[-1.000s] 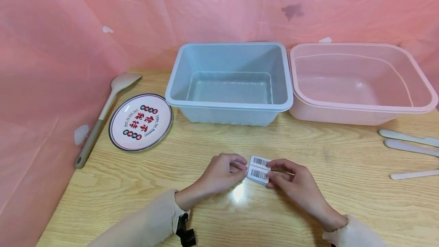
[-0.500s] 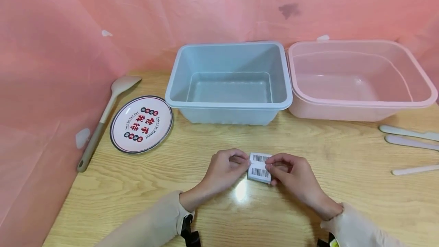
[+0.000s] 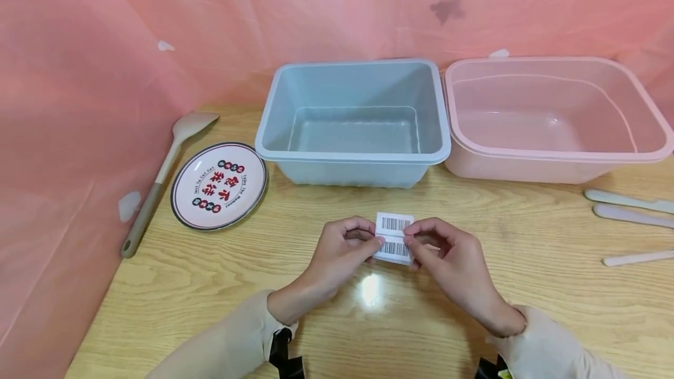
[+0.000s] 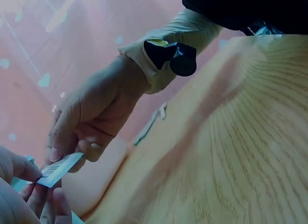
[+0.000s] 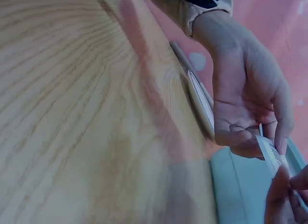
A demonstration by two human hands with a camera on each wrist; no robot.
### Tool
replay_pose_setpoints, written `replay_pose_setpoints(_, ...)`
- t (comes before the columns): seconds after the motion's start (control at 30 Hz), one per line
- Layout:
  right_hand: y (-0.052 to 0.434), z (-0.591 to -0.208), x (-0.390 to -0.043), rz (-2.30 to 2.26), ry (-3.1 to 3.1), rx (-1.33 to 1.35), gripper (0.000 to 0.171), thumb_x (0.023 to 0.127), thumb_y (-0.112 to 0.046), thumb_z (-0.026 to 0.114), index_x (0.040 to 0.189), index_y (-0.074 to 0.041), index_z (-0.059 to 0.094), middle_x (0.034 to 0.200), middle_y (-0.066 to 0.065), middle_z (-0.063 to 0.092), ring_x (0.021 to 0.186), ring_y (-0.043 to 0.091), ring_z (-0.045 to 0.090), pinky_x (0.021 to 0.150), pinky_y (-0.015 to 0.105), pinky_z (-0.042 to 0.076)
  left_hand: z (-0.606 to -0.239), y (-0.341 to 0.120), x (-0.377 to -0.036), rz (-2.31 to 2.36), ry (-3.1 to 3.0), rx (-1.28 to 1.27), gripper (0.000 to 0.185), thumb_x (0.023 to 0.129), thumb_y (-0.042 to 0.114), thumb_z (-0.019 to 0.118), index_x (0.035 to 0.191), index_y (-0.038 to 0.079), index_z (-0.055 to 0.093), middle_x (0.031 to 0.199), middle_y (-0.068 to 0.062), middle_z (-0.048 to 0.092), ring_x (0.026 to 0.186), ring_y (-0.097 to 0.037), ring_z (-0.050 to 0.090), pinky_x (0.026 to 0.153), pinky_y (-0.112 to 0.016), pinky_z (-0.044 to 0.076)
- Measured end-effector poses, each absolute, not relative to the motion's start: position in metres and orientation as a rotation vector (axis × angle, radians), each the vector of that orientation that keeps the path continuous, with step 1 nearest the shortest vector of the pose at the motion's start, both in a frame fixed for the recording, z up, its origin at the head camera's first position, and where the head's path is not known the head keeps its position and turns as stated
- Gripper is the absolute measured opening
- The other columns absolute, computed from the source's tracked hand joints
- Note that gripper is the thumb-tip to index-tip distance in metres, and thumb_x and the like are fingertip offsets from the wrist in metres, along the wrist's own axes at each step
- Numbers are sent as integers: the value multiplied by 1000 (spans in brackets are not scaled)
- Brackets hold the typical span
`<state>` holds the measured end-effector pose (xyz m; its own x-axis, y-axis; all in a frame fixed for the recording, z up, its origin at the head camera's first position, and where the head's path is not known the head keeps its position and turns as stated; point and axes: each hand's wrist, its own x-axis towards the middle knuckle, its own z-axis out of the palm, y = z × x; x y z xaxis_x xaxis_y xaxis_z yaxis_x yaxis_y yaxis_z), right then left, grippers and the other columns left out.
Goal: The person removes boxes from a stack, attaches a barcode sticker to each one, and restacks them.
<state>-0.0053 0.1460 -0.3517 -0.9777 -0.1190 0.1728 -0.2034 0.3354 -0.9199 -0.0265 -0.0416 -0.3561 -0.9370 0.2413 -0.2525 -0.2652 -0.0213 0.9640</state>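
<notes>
A small white square of barcode labels point(image 3: 395, 227), with two barcodes one above the other, is held between both hands in front of the blue basin. My left hand point(image 3: 339, 259) pinches its left edge, thumb on top over the lower label. At the right edge, my right hand point(image 3: 458, 265) pinches it with thumb and index finger. The left wrist view shows the labels point(image 4: 58, 170) as a thin, tilted piece above the table, with fingers curled beneath. In the right wrist view the labels point(image 5: 271, 155) appear nearly edge-on, their lower end hidden by fingers.
Behind the hands stand a blue basin point(image 3: 353, 157) and a pink basin point(image 3: 553, 157), side by side. To the left lie a printed plate point(image 3: 247, 203) and a spatula point(image 3: 152, 197). Several pale, knife-like utensils point(image 3: 632, 214) lie at the right edge. Pink cloth point(image 3: 316, 10) surrounds the table.
Both hands have moved the labels slightly away from the body and lifted them. The left thumb, earlier at the labels' left edge, now lies over their face.
</notes>
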Motion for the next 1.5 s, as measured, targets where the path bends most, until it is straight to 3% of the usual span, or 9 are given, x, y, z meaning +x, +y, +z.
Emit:
replay_pose_setpoints(0.17, 145, -346, -10, 1265, -2441, 519, 19, 80, 1, 74, 98, -6, 70, 102, 8, 66, 85, 15, 65, 68, 15, 53, -353, -45, -26, 2030, 1988, 15, 14, 85, -2, 66, 97, -8, 65, 87, -11, 64, 72, -10, 62, 66, -29, 58)
replay_pose_setpoints(0.27, 141, -340, -14, 1034, -2303, 629, 13, 89, -18, 70, 93, -6, 73, 99, 9, 65, 87, 21, 63, 76, 15, 50, -351, -47, -26, 2041, 2017, 67, 14, 85, -2, 65, 97, -9, 66, 89, -16, 65, 73, -10, 63, 67, -24, 57)
replay_pose_setpoints(0.4, 133, -335, -18, 960, -2185, 775, 36, 99, -32, 54, 88, -5, 74, 90, 5, 68, 84, 20, 62, 75, 21, 52, -348, -49, -26, 2030, 2076, 147, 14, 85, 0, 66, 97, -8, 68, 90, -21, 67, 75, -9, 65, 68, -20, 56)
replay_pose_setpoints(0.6, 128, -338, -20, 993, -2212, 831, 36, 99, -30, 53, 89, -3, 75, 89, 6, 70, 84, 20, 63, 72, 27, 52, -348, -50, -25, 1995, 2201, 326, 13, 85, 2, 67, 95, -7, 69, 87, -21, 68, 73, -8, 64, 68, -22, 57)
replay_pose_setpoints(0.8, 130, -341, -22, 1080, -2307, 777, 6, 84, -8, 73, 89, -7, 75, 87, 4, 71, 83, 18, 66, 71, 20, 54, -347, -49, -25, 1978, 2280, 429, 9, 86, 2, 67, 92, -3, 71, 82, -16, 70, 64, -6, 60, 52, -18, 50)
replay_pose_setpoints(0.93, 130, -342, -24, 1137, -2350, 756, 17, 77, 1, 77, 89, -11, 75, 87, 1, 72, 82, 16, 69, 71, 16, 53, -347, -50, -25, 1961, 2309, 449, 7, 86, 1, 67, 91, -2, 72, 80, -14, 70, 60, -4, 58, 48, -18, 47)
replay_pose_setpoints(1.23, 133, -343, -25, 1187, -2370, 805, 19, 77, 0, 77, 92, -12, 75, 89, 0, 73, 84, 13, 69, 74, 17, 53, -348, -50, -24, 1977, 2296, 511, 7, 85, -2, 67, 90, -4, 71, 84, -16, 71, 69, -4, 63, 60, -22, 56)
replay_pose_setpoints(1.5, 133, -348, -24, 1208, -2353, 814, 12, 82, -2, 73, 90, -10, 73, 85, 1, 71, 79, 10, 66, 72, 15, 51, -349, -50, -23, 1934, 2304, 527, 7, 86, 1, 68, 91, -4, 71, 82, -15, 71, 69, -2, 61, 60, -21, 56)
